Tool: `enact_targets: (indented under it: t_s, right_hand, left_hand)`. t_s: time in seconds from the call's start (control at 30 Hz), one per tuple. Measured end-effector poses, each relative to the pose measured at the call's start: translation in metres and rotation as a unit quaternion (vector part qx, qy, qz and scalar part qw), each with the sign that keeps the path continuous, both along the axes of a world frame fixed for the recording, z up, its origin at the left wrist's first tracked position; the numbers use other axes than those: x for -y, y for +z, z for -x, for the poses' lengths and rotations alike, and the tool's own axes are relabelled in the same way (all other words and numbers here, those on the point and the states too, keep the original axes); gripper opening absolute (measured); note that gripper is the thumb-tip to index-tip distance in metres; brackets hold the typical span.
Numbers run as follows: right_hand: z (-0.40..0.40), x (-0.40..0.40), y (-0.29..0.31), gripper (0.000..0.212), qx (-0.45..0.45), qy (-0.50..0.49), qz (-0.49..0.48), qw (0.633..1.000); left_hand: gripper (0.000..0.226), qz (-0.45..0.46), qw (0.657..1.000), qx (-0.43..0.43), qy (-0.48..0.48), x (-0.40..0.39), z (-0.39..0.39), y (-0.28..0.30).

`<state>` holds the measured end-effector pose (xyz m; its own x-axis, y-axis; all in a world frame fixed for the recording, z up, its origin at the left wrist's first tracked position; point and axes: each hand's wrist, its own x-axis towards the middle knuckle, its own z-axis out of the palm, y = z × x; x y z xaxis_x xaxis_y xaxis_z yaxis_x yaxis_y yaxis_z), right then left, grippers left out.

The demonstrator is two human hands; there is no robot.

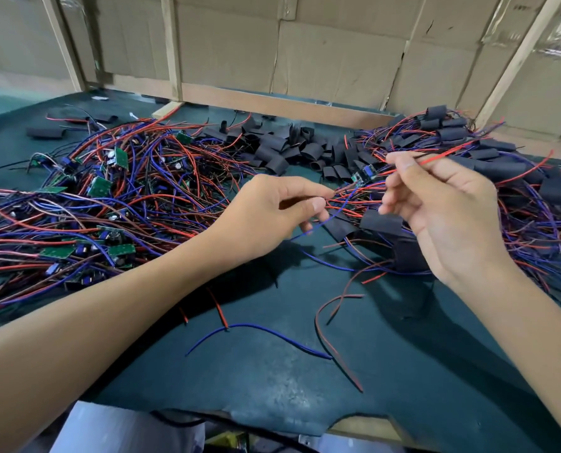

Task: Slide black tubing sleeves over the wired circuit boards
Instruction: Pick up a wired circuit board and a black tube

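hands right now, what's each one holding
Left hand: thumb and forefinger pinch the wires of a circuit board.
Right hand: fingertips pinch a red wire.

no readable text, labels or numbers, circuit boards (100,186) too small to make out

The right hand (442,210) is motion-blurred, and both wire piles (76,204) run off frame.

dark green table mat (272,371), cardboard wall (338,53) behind wooden frame (171,47), possibly daylight far left
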<state>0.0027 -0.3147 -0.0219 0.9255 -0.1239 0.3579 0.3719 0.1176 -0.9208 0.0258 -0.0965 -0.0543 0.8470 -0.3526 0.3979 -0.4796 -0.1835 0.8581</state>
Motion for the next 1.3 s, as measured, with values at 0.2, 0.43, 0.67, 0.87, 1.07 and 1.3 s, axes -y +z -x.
enact_targets:
  t_s: [0.2,0.43,0.67,0.87,1.07,1.3]
  right_hand:
    - [0.007,-0.006,-0.005,0.036,-0.108,0.115,0.17,0.973]
    - [0.007,-0.009,-0.007,0.022,-0.115,0.125,0.116,0.979]
    - [0.006,-0.008,-0.004,0.039,-0.126,0.119,0.044,0.984]
    - [0.008,-0.008,0.0,0.029,-0.091,0.189,-0.008,0.978]
    - [0.012,-0.016,-0.004,0.035,-0.086,0.221,0.043,0.97]
    - [0.008,-0.014,-0.008,0.019,-0.07,0.139,0.027,0.987]
  left_hand:
    - [0.019,0.043,0.998,-0.037,-0.015,0.001,0.003,0.004]
    - [0.049,-0.091,0.995,0.009,-0.038,0.005,0.014,0.008]
    - [0.031,-0.17,0.978,0.113,0.04,0.005,0.016,0.008]
    - [0.024,-0.191,0.974,0.122,0.004,0.006,0.02,0.009]
    - [0.027,-0.122,0.99,0.031,-0.064,0.009,0.027,0.017]
    - [0.031,-0.091,0.995,0.005,-0.04,0.01,0.026,0.012]
